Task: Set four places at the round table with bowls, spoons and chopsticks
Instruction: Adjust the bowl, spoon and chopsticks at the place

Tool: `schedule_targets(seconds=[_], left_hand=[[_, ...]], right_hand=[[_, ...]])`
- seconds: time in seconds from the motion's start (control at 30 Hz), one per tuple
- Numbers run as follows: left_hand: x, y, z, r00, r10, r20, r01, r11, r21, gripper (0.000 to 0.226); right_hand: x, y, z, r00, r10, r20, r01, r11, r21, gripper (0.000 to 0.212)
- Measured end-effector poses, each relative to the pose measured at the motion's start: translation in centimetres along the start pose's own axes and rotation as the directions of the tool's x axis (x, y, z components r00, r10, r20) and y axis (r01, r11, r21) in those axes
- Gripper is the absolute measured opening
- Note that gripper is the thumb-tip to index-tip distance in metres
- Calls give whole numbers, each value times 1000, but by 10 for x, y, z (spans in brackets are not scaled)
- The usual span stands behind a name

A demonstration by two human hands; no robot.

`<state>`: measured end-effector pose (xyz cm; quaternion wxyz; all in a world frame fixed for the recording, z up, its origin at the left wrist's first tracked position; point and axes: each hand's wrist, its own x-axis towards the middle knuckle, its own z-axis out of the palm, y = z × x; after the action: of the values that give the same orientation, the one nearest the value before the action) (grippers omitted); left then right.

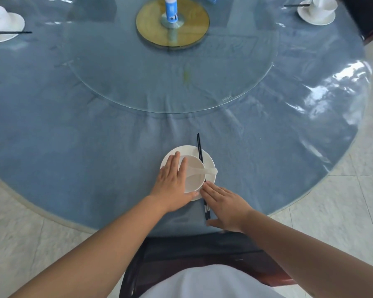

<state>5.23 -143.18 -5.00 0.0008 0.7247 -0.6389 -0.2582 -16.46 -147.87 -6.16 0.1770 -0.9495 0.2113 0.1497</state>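
Left hand [172, 182]: flat, fingers straight against near bowl [193, 175]; no grip. Right hand [225, 206]: fingers straight, touching chopsticks [200, 157], nothing held. Spoon [200, 171] in bowl, on plate [210, 163], near surface [95, 130] edge. Far-left setting [3, 23] and far-right setting [317, 11] laid; fourth unseen.

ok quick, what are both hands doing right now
Left hand: open, fingers flat against the bowl and plate.
Right hand: open, straight fingers resting on the chopsticks.
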Motion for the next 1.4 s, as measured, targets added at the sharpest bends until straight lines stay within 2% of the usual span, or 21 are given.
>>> schedule_targets(seconds=[0.1,0.17,0.2,0.27,0.3,0.33,0.37,0.47,0.53,0.63,0.87,1.13,1.33,1.4], left_hand=[[0,0,3,999,-7,-32,7,1000,-24,111],[-1,-2,4,997,-22,-69,19,999,-50,115],[-1,-3,4,996,-28,-83,23,998,-62,116],[-1,-7,4,996,-27,-87,20,996,-83,119],[-1,-8,4,996,-18,-84,10,996,-93,121],[-1,-9,4,997,-6,-80,-2,995,-105,123],[-1,-9,3,997,3,-75,-12,993,-118,124],[-1,-8,3,997,1,-78,-13,989,-149,126],[-1,-8,3,997,-13,-81,0,988,-154,128],[0,-8,5,996,-18,-84,6,991,-136,128],[1,-10,6,997,24,-75,-30,997,-76,121],[0,-9,5,999,11,-46,-12,1000,-26,120],[-15,-4,5,998,-4,-57,3,1000,-30,118],[-23,-6,7,998,-12,-63,9,999,-43,117]], right_hand=[[-10,-1,-3,993,53,-103,-41,993,112,88],[-11,-2,-9,937,285,-202,-206,919,337,71],[-8,-2,-14,871,448,-202,-314,823,474,62],[7,1,-30,703,708,-64,-430,496,755,53],[16,3,-38,653,757,39,-413,312,856,51],[25,7,-46,639,761,107,-376,189,907,47],[32,9,-51,648,750,134,-359,144,922,40],[47,11,-57,678,724,130,-406,221,887,4],[51,13,-58,672,733,107,-415,253,874,9],[53,19,-60,669,733,124,-409,223,885,13],[50,20,-55,696,698,171,-442,228,867,11],[47,18,-51,690,701,181,-427,192,883,11],[38,18,-48,643,741,192,-388,98,917,37],[28,15,-42,632,763,134,-382,157,911,47]])
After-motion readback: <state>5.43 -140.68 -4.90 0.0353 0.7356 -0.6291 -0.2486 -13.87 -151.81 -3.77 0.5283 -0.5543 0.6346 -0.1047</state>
